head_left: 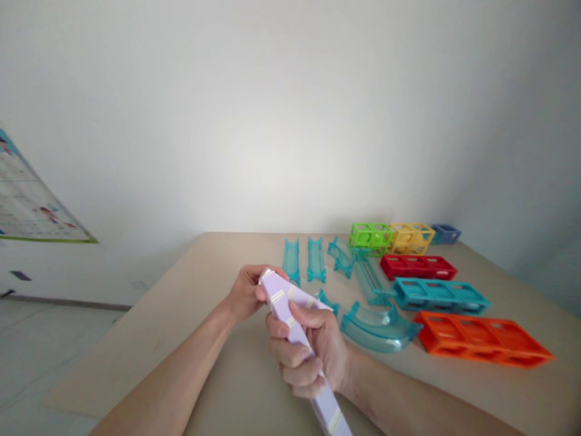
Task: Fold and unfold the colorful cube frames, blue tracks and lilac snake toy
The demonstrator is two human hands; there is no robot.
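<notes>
Over the table (218, 260), right hand (313, 357) fingers tight around lilac box (282, 307), left hand (245, 293) pinching its end.

Single view, worn on the head. Faces forward and only slightly down: bare wall (290, 109) fills the upper half, table (190, 315) the lower. Very near both hands, left hand (244, 295) and right hand (313, 357), low centre; the lilac bar (279, 300) they grip runs off the bottom edge. Coloured plastic pieces (436, 293) lie beyond and right of the right hand. Floor (40, 357) and poster (31, 206) lie left of the left hand
</notes>
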